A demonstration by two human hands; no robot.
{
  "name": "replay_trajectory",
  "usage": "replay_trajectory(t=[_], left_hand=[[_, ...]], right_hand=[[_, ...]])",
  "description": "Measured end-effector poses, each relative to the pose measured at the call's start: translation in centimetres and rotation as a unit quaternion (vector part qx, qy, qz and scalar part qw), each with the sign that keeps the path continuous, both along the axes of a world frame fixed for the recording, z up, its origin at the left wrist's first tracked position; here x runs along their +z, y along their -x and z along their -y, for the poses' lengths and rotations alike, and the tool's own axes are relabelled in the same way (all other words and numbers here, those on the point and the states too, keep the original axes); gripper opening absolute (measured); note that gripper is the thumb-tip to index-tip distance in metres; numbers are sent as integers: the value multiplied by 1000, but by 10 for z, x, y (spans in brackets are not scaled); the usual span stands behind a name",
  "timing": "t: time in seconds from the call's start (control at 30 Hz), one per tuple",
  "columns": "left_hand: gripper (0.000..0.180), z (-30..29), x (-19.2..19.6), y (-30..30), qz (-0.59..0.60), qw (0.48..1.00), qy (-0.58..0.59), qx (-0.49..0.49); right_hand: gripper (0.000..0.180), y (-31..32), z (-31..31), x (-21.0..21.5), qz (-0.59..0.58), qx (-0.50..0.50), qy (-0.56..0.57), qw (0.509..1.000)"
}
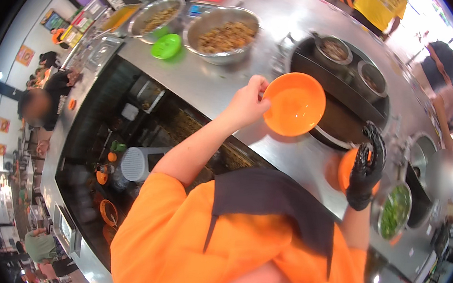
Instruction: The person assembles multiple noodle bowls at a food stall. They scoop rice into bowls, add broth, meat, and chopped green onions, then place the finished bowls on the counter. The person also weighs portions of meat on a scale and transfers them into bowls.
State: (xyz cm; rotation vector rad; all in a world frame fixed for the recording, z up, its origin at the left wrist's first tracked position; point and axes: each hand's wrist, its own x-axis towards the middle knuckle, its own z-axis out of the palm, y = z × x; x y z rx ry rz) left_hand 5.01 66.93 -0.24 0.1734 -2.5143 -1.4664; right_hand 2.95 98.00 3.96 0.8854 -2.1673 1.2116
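My left hand (pixel 249 101), bare, pinches the rim of an orange bowl (pixel 295 105) between thumb and fingers. The bowl is tilted so its inside shows, with nothing plainly visible in it. It is held over the steel counter (pixel 284 156), beside a large round pot well. In a black glove, my right hand (pixel 367 167) has its fingers stretched and its thumb apart. Directly behind it is a second orange bowl (pixel 345 171), partly hidden by the glove. Whether the glove touches that bowl, I cannot tell.
Two steel bowls of brown food (pixel 222 36) (pixel 159 19) and a green dish (pixel 166 47) sit at the far left. Metal strainers (pixel 333 49) hang in the round well (pixel 342 116). Chopped greens fill a steel bowl (pixel 393 210) at right. Several people stand beyond the counters.
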Motion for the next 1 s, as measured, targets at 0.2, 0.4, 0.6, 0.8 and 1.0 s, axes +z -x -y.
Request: replay_trajectory(t=[0.2, 0.4, 0.6, 0.8, 1.0], left_hand=[[31, 127, -74, 6, 184, 977, -88, -54], [36, 182, -82, 17, 261, 896, -323, -159], [32, 350, -111, 5, 205, 945, -155, 203], [42, 439, -124, 18, 39, 919, -212, 330], [47, 448, -113, 42, 76, 904, -341, 246]], right_hand=[[46, 75, 238, 39, 72, 158, -231, 957], [80, 183, 440, -28, 204, 166, -502, 824], [103, 185, 497, -90, 163, 75, -619, 765], [92, 215, 506, -102, 186, 112, -568, 794], [98, 207, 514, -108, 266, 122, -533, 794]])
